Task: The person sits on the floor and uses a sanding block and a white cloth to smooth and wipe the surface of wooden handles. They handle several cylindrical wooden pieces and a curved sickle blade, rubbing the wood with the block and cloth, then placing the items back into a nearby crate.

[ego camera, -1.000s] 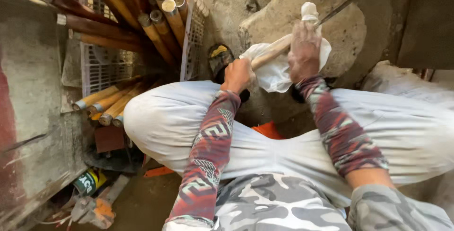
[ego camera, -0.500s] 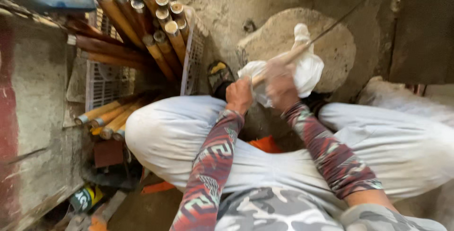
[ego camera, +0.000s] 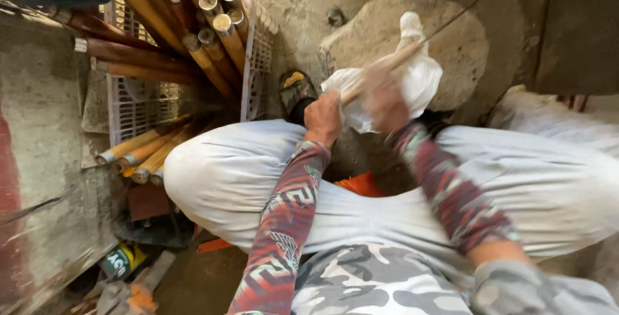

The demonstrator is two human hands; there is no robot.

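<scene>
I sit with both knees apart in pale trousers. My left hand [ego camera: 322, 116] grips the near end of a pale wooden stick [ego camera: 393, 59] and the bunched edge of a white cloth [ego camera: 419, 76]. My right hand [ego camera: 380, 101], blurred by motion, is closed on the cloth around the stick, just right of the left hand. The stick slants up to the right over a round stone slab [ego camera: 458, 38]. A thin dark rod or wire [ego camera: 474, 5] continues from the stick's far end toward the upper right.
Several brown wooden sticks with metal-capped ends [ego camera: 193, 12] lean in a white plastic crate [ego camera: 138, 105] at upper left. More pale sticks [ego camera: 138, 154] lie below it. A sandalled foot [ego camera: 295, 92] shows by the crate. An orange seat [ego camera: 362, 185] is under me. A small can [ego camera: 119, 262] lies bottom left.
My right hand has slid down the stick with the cloth, from near the far end toward my left hand. The left hand has kept its hold. The camera shifted slightly.
</scene>
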